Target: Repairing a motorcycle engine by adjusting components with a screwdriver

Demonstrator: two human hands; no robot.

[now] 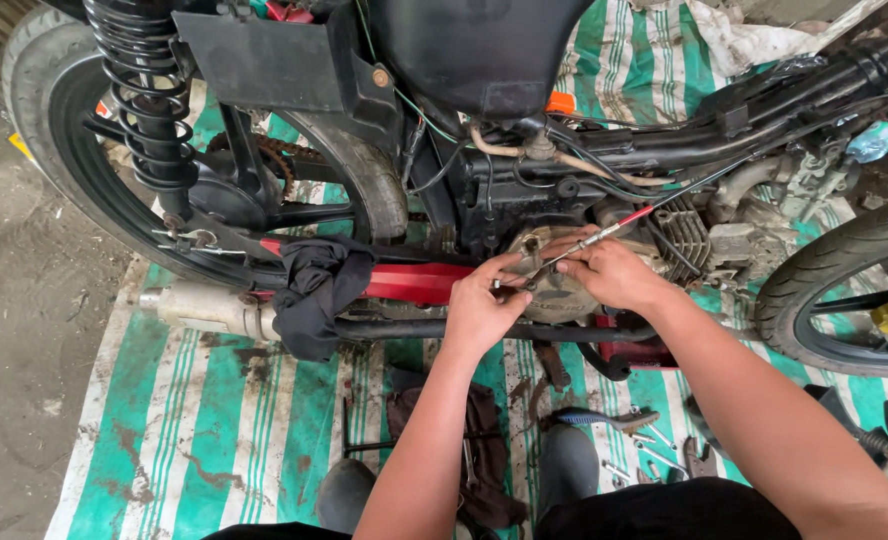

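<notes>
The left hand (479,310) pinches the metal end of a cable (604,235) against the engine cover (554,290). The right hand (614,272) (just beside it) closes its grip on the same cable, further right.

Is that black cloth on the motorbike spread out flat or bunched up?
Bunched up. The black cloth hangs in crumpled folds over the red frame bar, left of both hands.

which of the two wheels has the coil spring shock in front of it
The rear wheel at upper left; the black coil spring crosses it. The front wheel at right has none.
</notes>
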